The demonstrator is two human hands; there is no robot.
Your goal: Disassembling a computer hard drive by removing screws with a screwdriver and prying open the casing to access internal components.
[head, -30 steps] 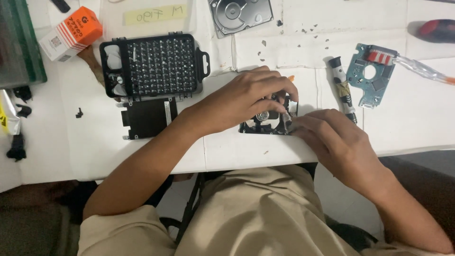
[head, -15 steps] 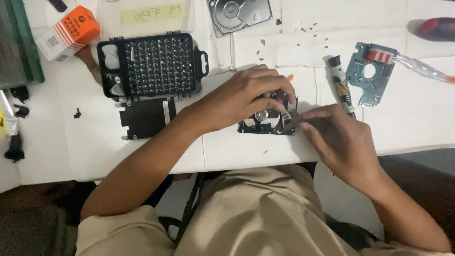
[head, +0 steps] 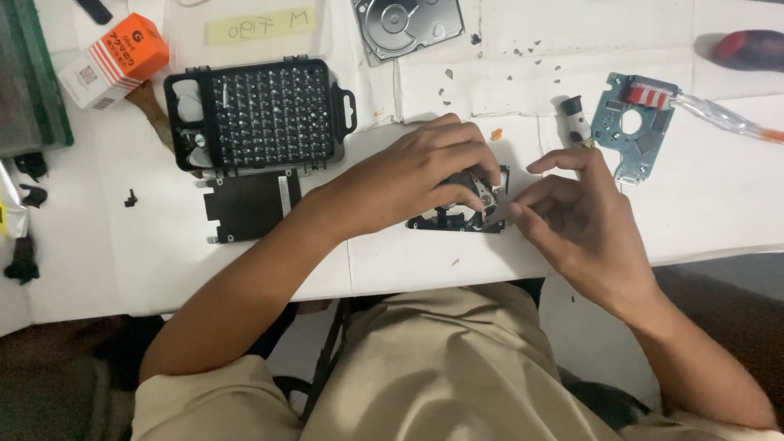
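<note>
Right hand (head: 584, 216) has lifted slightly off the small dismantled hard drive (head: 461, 214), fingers now loosely spread, thumb and fingertip pinched at its right edge. Left hand (head: 425, 175) covers the drive from above, fingers curled pressing on it. Drive lies on the white tabletop (head: 245, 261), right of the black bit case (head: 261, 114); green circuit board (head: 633, 122) further right.

Small black drive chassis (head: 457, 219) flat on white table; partly covered.

Left hand (head: 416, 175) arches palm-down, right hand (head: 584, 224) beside it (fingers (head: 563, 159) curled).
</note>
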